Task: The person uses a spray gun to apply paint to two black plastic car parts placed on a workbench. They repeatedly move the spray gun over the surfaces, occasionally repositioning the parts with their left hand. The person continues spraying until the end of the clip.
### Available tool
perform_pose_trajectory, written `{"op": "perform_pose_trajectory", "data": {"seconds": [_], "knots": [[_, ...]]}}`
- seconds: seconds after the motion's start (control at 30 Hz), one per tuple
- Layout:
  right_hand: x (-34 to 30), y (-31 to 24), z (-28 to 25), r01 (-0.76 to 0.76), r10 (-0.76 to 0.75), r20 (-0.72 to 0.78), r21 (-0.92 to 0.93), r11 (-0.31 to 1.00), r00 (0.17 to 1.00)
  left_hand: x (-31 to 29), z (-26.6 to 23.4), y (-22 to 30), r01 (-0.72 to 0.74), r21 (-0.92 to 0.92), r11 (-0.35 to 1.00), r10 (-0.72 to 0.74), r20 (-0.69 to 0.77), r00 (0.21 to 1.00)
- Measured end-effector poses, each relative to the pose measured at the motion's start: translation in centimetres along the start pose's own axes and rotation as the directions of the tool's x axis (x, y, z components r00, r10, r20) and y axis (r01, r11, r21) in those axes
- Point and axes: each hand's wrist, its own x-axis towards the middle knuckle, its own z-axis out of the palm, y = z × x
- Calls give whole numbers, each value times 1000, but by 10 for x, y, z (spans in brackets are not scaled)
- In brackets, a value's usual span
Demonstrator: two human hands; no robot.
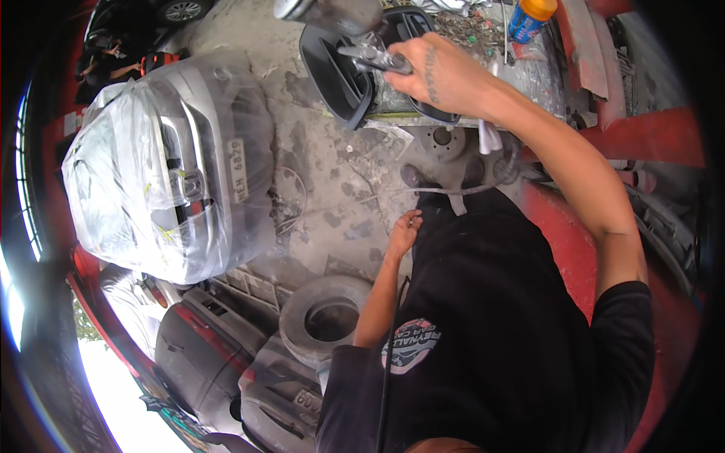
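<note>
My right hand (447, 74) is closed round the handle of a metal spray gun (365, 57), held out over the workbench. The gun's cup (336, 16) shows at the top edge. Just beneath it lie two black plastic car trim pieces, a left one (321, 74) with an open slatted recess and a right one (414, 24) partly hidden by the gun and my hand. My left hand (405, 232) hangs lower, in front of my body, apart from the bench. Its fingers are curled together, and what they hold, if anything, is too small to make out.
A car front wrapped in clear plastic (226, 98) stands at left. Behind my left arm are a tyre (298, 313) and removed bumpers (272, 389). A grey hose (461, 190) crosses by my feet. On the cluttered bench (540, 83) stands a blue can with an orange lid (526, 23).
</note>
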Motion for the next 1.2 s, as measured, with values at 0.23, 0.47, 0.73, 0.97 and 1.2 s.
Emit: {"op": "perform_pose_trajectory", "data": {"seconds": [0.23,0.47,0.73,0.97,1.2], "knots": [[32,-3,23,32,-39,-86,-89,996,996,0,3,0,-7,-33,999,6,-13,1000],[-11,-23,5,-97,102,199,-34,995,975,2,-3,-7,-20,-62,998,17,-37,999],[15,-49,29,-64,61,-26,-137,988,998,27,-35,-24,-103,-55,993,103,0,995],[30,-73,51,-186,184,-29,-239,953,982,54,-91,-59,-194,34,980,193,43,980],[12,-105,71,-360,387,48,-281,890,921,83,-148,-120,-299,178,938,285,99,953]]}}
